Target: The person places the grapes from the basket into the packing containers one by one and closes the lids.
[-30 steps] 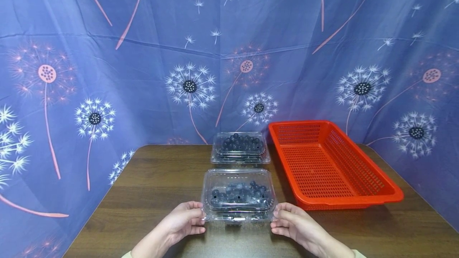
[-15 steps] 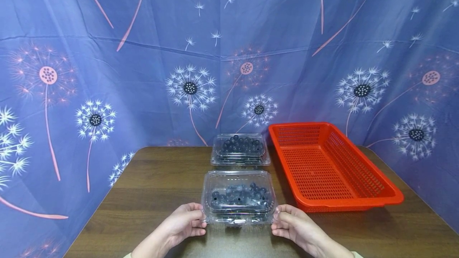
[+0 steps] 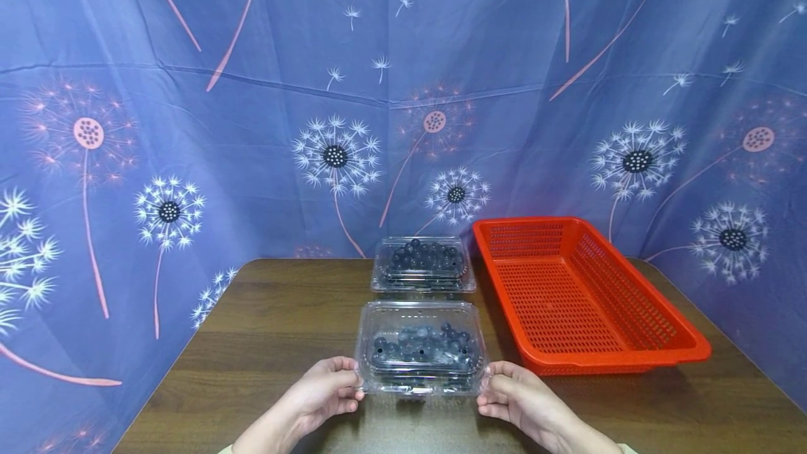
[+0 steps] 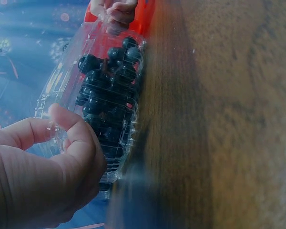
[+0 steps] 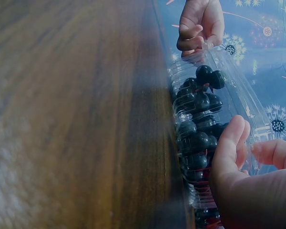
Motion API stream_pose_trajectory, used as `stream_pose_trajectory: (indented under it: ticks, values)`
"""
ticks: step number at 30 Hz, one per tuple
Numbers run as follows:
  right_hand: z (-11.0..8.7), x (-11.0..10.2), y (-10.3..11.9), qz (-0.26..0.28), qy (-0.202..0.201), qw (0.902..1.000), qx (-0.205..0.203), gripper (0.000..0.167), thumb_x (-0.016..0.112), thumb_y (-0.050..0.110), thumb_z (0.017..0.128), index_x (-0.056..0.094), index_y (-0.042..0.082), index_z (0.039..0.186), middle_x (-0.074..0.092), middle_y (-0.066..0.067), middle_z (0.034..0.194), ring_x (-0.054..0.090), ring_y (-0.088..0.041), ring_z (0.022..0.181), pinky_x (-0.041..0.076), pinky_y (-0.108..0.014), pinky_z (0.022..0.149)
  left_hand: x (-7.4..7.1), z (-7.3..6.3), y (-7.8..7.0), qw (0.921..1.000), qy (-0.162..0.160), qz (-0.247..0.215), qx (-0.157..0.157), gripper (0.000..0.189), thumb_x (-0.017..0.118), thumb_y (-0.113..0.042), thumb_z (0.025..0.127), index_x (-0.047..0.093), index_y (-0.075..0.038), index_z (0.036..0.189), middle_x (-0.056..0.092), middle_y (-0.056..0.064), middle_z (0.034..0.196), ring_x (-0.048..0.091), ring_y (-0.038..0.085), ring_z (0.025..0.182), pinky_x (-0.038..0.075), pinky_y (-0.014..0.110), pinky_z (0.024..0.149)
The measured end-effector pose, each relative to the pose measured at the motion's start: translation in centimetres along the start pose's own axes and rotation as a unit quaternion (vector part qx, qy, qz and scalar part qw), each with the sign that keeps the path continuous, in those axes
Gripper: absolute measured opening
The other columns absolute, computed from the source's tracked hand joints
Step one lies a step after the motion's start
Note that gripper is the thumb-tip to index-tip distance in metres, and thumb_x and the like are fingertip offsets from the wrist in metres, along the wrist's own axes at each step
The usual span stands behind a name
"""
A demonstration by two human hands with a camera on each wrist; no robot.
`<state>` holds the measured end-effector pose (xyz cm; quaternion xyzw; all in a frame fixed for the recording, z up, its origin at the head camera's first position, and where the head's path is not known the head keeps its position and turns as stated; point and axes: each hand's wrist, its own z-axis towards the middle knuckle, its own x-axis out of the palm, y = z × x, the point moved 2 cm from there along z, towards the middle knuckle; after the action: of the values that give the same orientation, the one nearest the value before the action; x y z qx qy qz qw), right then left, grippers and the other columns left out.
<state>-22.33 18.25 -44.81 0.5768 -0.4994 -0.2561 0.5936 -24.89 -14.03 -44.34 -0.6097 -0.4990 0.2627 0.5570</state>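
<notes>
A clear plastic clamshell box [image 3: 421,314] of dark round grapes [image 3: 435,345] is at the front middle of the table in the head view. My left hand [image 3: 321,394] pinches its near left corner between thumb and fingers. At the near right corner, my right hand [image 3: 520,398] pinches the rim in the same way. The lid looks closed. In the left wrist view the grapes [image 4: 105,95] show stems among them. The right wrist view has my right thumb and finger on the rim, with the grapes [image 5: 198,124] beside them. Whether the box touches the table is unclear.
Behind the held box stands a second clear clamshell box [image 3: 424,279] of dark grapes. To the right sits a red plastic basket [image 3: 605,356] with slotted walls. A blue dandelion-print cloth [image 3: 252,160] hangs around the back of the wooden table [image 3: 284,314].
</notes>
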Motion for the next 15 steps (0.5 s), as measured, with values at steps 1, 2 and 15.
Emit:
stream_pose_trajectory:
  ticks: [1, 2, 15]
  values:
    - [0.00, 0.00, 0.00, -0.001, 0.000, 1.0000, 0.000, 0.015, 0.047, 0.002, 0.089, 0.045, 0.007, 0.103, 0.056, -0.001, 0.088, 0.062, -0.014, 0.081, 0.054, -0.031, 0.081, 0.01, 0.01, 0.02, 1.0000, -0.001, 0.001, 0.001, 0.026, 0.051, 0.001, 0.079, 0.040, -0.003, 0.102, 0.051, 0.001, 0.077, 0.056, 0.009, 0.068, 0.048, 0.020, 0.060]
    - [0.01, 0.00, 0.00, 0.000, 0.000, 1.0000, 0.000, 0.015, 0.047, 0.002, 0.089, 0.045, 0.007, 0.103, 0.056, 0.000, 0.088, 0.062, -0.014, 0.081, 0.054, -0.031, 0.081, 0.01, 0.04, 0.04, 1.0000, -0.001, 0.003, 0.002, 0.026, 0.051, 0.001, 0.079, 0.040, -0.002, 0.102, 0.051, 0.001, 0.077, 0.056, 0.009, 0.068, 0.047, 0.020, 0.059]
    - [0.10, -0.07, -0.03, -0.005, -0.024, 0.9997, -0.004, 0.020, 0.050, 0.000, 0.086, 0.042, 0.006, 0.104, 0.057, -0.001, 0.085, 0.061, -0.015, 0.080, 0.054, -0.030, 0.079, 0.38, 0.29, -0.02, 0.9998, -0.006, 0.009, 0.015, 0.028, 0.052, 0.004, 0.074, 0.043, 0.000, 0.100, 0.049, 0.002, 0.076, 0.053, 0.010, 0.066, 0.044, 0.016, 0.054]
